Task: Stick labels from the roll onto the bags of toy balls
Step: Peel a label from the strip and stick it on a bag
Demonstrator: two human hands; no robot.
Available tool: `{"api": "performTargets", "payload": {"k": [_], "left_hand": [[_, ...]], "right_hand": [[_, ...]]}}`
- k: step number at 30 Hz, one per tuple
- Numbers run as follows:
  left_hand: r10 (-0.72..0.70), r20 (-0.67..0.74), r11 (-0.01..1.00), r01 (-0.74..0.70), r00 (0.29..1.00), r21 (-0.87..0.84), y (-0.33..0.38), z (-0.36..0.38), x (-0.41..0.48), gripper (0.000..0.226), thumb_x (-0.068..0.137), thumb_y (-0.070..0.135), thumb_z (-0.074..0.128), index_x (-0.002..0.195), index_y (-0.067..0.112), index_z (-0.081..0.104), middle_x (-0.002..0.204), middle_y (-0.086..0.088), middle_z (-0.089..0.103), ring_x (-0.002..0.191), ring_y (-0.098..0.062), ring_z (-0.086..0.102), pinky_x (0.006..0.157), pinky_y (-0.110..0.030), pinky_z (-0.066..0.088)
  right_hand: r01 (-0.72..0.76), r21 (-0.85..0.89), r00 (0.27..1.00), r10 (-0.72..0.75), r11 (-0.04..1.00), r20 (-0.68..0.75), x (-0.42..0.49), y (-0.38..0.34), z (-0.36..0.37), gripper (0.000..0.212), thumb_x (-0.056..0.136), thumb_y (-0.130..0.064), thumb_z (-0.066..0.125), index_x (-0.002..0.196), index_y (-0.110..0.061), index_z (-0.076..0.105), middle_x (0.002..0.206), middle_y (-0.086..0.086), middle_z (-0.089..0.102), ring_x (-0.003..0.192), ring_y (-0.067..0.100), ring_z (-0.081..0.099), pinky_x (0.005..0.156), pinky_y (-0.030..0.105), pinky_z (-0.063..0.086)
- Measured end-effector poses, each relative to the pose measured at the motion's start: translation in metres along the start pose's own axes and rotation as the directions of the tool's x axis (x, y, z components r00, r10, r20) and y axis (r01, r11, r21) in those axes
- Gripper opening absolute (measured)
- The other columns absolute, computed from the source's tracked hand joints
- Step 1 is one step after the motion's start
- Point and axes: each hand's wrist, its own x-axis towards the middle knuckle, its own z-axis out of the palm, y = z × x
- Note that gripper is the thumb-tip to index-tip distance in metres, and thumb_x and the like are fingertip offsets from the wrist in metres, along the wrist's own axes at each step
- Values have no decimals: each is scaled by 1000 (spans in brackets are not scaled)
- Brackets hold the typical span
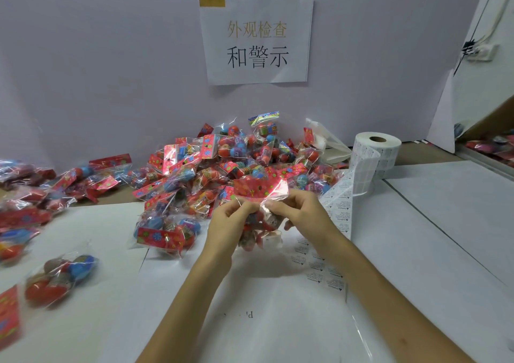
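On the white counter (434,237), a bag of toy balls (260,191) hangs between both grips: left grip (226,222) and right grip (301,214) each pinch its clear film just under the red header. Behind lies the pile of bags (222,165); right of it stands the label roll (377,151).

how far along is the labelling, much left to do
Done: unclear; the loose bags on the left may be finished, but no labels show on them. In hand: the left hand and right hand pinch one bag. Left: the big pile, with the label roll looking full.
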Motion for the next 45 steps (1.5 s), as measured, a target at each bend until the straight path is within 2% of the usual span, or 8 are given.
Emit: {"api": "performTargets", "payload": {"k": [5, 15, 20, 22, 25, 31, 37, 45], "left_hand": [[9, 41, 998, -12, 999, 65, -1, -1, 2, 32, 92, 13, 68, 64, 25, 77, 71, 7, 74, 74, -9, 70, 61, -19, 54], [110, -91, 987, -120, 990, -110, 1, -7, 7, 24, 102, 21, 57, 120, 7, 67, 112, -10, 74, 91, -25, 73, 66, -26, 62], [109, -37, 981, -113, 993, -156, 2, -8, 6, 18, 104, 20, 52, 114, 13, 66, 112, -8, 74, 85, -29, 75, 62, -22, 61], [110, -16, 985, -111, 994, -130, 0, -6, 6, 20, 105, 22, 51, 114, 13, 66, 114, -7, 74, 94, -33, 72, 63, -26, 62], [114, -10, 987, -114, 993, -110, -3, -3, 8, 23, 104, 26, 53, 116, 12, 67, 114, -4, 75, 95, -32, 73, 73, -40, 56], [108, -26, 992, -109, 994, -61, -6, -3, 8, 21, 103, 27, 56, 113, 16, 70, 104, 4, 79, 84, -23, 78, 71, -36, 55], [51, -72, 997, -54, 996, -48, -5, -4, 8, 17, 105, 22, 55, 110, 13, 68, 105, -2, 77, 85, -33, 74, 69, -37, 55], [15, -59, 999, -18, 998, -49, -2, -1, 3, 15, 103, 11, 56, 99, 15, 69, 98, -8, 76, 72, -22, 71, 55, -23, 55]], "right_hand": [[-50, 1, 999, 50, 999, -7, 3, 0, -7, 11, 93, -21, 71, 89, -10, 70, 76, -2, 68, 71, 11, 64, 55, 23, 50], [-147, -14, 986, 148, 989, 81, 19, -23, -49, 11, 91, -17, 74, 101, -13, 72, 82, 1, 72, 64, 15, 67, 46, 25, 51], [120, 534, 901, 134, 837, -412, 37, -51, -136, 22, 94, -9, 62, 75, -14, 74, 71, 3, 72, 58, 14, 67, 58, 25, 52], [369, 724, 775, 236, 583, -586, 31, -51, -182, 15, 100, -19, 56, 93, -12, 67, 91, 9, 73, 74, 19, 73, 74, 29, 54], [343, 712, 707, 330, 613, -625, 17, -35, -213, 32, 100, -31, 56, 126, -12, 56, 117, 14, 67, 95, 28, 71, 83, 35, 55], [46, 542, 751, 328, 839, -573, 14, -11, -173, 11, 97, -15, 58, 104, -13, 67, 88, 7, 74, 66, 18, 66, 66, 27, 49], [-71, 93, 920, 101, 993, -378, 42, -21, -110, 17, 94, -4, 59, 97, -15, 72, 82, 6, 75, 62, 13, 70, 60, 21, 53], [-29, -642, 999, 1, 766, -44, 87, -4, -49, 57, 86, -15, 72, 141, -15, 55, 137, 5, 57, 119, 21, 58, 92, 30, 50]]}}
